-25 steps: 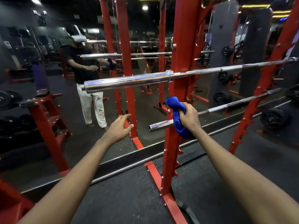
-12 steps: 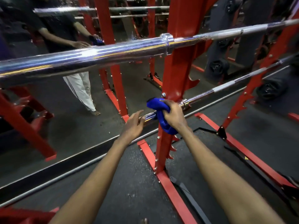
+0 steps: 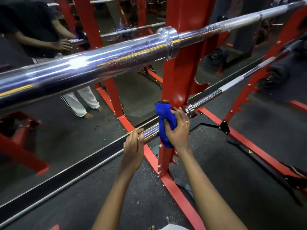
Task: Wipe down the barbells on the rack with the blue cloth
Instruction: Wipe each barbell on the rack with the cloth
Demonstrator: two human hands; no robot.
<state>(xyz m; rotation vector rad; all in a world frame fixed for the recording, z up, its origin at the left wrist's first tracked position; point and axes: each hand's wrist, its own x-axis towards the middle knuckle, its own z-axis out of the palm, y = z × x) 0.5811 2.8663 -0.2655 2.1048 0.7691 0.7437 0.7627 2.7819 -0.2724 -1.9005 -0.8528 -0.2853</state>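
Head: right hand [image 3: 179, 131] grips cloth [image 3: 163, 121] wrapped on lower bar [image 3: 205, 98] at rack [image 3: 180, 77], left hand [image 3: 133, 146] curls round its free end; wiping underway, upper bar [image 3: 99, 63] looks spotty, probably undone.

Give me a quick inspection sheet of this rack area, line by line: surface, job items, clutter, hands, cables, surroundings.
Surface: dark rubber floor.
Job's things: blue cloth wrapped round lower barbell beside the red rack upright; upper barbell beaded with droplets.
Clutter: grey strap on the floor by the rack base.
Hands: left hand grips the lower barbell's end; right hand holds the cloth against it.
Cables: nothing seen.
Surroundings: wall mirror ahead; weight plates behind the rack.
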